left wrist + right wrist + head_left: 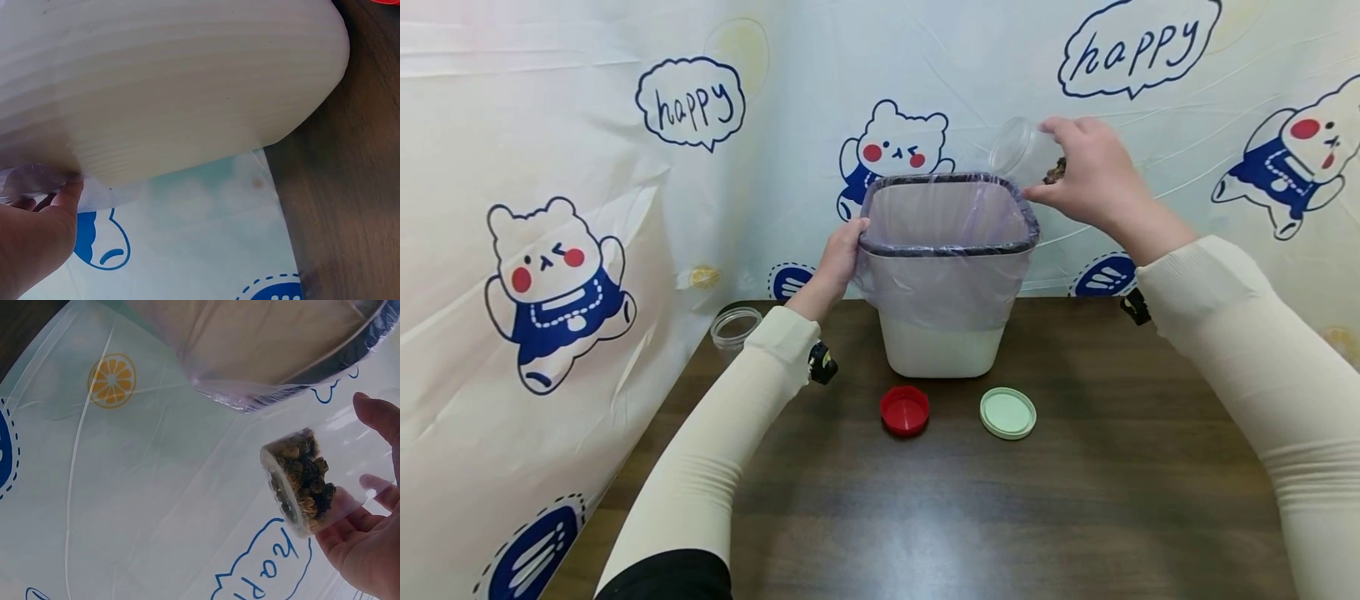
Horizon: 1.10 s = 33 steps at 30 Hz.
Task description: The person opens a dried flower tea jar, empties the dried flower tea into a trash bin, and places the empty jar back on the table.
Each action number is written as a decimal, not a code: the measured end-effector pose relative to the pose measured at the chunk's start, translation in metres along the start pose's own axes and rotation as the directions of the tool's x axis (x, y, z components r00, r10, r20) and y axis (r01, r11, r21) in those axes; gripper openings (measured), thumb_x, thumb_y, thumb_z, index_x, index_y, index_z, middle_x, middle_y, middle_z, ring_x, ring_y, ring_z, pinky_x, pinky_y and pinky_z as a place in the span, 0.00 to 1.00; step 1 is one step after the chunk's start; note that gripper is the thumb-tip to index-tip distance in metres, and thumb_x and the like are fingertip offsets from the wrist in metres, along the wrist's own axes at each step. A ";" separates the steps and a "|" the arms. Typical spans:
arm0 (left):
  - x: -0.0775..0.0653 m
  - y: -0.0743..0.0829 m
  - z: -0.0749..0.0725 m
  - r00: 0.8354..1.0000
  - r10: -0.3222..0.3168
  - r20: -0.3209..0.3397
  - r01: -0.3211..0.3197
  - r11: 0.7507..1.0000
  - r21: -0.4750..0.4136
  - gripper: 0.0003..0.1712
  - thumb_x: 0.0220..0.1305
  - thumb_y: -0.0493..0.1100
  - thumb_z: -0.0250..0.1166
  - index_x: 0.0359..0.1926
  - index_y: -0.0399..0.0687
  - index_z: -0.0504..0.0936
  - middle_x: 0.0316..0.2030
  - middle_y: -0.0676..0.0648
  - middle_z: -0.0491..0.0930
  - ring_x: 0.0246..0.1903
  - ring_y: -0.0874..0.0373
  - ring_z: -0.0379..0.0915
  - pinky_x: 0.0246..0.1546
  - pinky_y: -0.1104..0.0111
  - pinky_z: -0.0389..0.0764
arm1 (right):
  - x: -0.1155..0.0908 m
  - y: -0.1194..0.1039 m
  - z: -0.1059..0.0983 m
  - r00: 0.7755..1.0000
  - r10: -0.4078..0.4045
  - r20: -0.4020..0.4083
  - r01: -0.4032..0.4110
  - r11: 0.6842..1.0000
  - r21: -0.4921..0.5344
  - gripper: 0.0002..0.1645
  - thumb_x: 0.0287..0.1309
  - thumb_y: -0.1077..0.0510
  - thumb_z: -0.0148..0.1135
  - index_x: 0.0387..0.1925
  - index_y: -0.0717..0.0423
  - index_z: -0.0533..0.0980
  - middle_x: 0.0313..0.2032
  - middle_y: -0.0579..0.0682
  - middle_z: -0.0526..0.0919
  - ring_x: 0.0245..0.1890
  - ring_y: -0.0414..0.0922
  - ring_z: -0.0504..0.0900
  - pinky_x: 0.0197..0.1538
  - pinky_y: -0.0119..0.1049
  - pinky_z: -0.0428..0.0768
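Note:
A whitish trash bin (pixel 943 350), lined with a thin translucent purple bag (pixel 943 287), stands upright at the back of the table. My left hand (pixel 838 258) grips the bin's left side near the rim, thumb by the edge; the left wrist view shows its fingers against the bunched bag. Off the bin's upper right corner, my right hand (pixel 1097 175) holds a clear jar (pixel 1013 150) tipped on its side, mouth toward the bin. Dark brown and yellowish dried pieces (pixel 303 475) lie at the jar's base end in the right wrist view.
In front of the bin lie a red lid (pixel 905 411) and a pale green lid (pixel 1008 413). Another clear jar (pixel 735 327), partly hidden by the left forearm, stands at the table's back left. A printed curtain (pixel 572 108) hangs close behind and along the left.

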<state>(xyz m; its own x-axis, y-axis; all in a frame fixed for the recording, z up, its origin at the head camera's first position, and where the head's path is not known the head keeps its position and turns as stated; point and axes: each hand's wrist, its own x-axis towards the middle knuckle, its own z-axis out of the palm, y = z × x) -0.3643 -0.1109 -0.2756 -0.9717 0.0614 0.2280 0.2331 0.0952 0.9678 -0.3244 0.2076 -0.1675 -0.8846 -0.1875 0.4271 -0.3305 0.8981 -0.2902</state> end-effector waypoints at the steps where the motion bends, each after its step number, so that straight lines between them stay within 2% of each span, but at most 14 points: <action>1: 0.000 0.000 0.000 1.000 0.000 0.004 0.000 1.000 -0.001 0.15 0.69 0.53 0.48 0.29 0.51 0.68 0.40 0.50 0.69 0.47 0.58 0.63 0.48 0.65 0.62 | 0.001 -0.001 0.001 1.000 -0.006 0.000 0.006 1.000 -0.012 0.52 0.55 0.49 0.71 0.73 0.59 0.54 0.68 0.67 0.58 0.67 0.65 0.56 0.63 0.61 0.62; 6: 0.000 0.000 0.000 1.000 0.000 0.016 0.000 1.000 -0.011 0.14 0.70 0.53 0.47 0.32 0.51 0.69 0.40 0.50 0.68 0.47 0.58 0.63 0.48 0.64 0.61 | 0.004 -0.005 0.004 0.999 -0.036 0.004 0.036 0.998 -0.050 0.51 0.55 0.51 0.71 0.73 0.60 0.54 0.66 0.69 0.60 0.64 0.66 0.60 0.60 0.60 0.67; 13: 0.000 -0.001 0.000 1.000 -0.002 0.016 0.002 1.000 -0.015 0.14 0.70 0.53 0.47 0.33 0.50 0.70 0.40 0.49 0.69 0.46 0.57 0.64 0.48 0.64 0.62 | 0.009 -0.008 0.009 0.996 -0.088 0.000 0.087 0.988 -0.129 0.49 0.55 0.53 0.71 0.72 0.60 0.56 0.65 0.70 0.62 0.63 0.66 0.61 0.59 0.60 0.67; 24: 0.000 -0.001 -0.001 1.000 0.001 0.018 0.000 1.000 -0.018 0.14 0.70 0.53 0.47 0.34 0.49 0.70 0.42 0.49 0.69 0.48 0.57 0.64 0.50 0.64 0.63 | 0.011 -0.010 0.018 0.975 -0.222 -0.023 0.209 0.946 -0.248 0.42 0.52 0.59 0.72 0.66 0.64 0.63 0.57 0.69 0.68 0.55 0.65 0.64 0.59 0.59 0.65; 33: -0.003 -0.001 -0.001 1.000 0.012 0.027 -0.011 1.000 -0.015 0.15 0.70 0.54 0.46 0.34 0.50 0.70 0.40 0.49 0.69 0.47 0.56 0.64 0.49 0.64 0.63 | 0.013 -0.015 0.023 0.963 -0.271 0.010 0.261 0.917 -0.302 0.43 0.51 0.58 0.73 0.65 0.64 0.63 0.56 0.69 0.68 0.56 0.65 0.64 0.62 0.59 0.62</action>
<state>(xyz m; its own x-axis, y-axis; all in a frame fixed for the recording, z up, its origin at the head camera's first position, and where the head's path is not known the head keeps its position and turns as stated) -0.3620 -0.1120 -0.2766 -0.9676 0.0889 0.2364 0.2435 0.0792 0.9667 -0.3380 0.1829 -0.1772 -0.7654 -0.4274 0.4812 -0.4344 0.8947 0.1037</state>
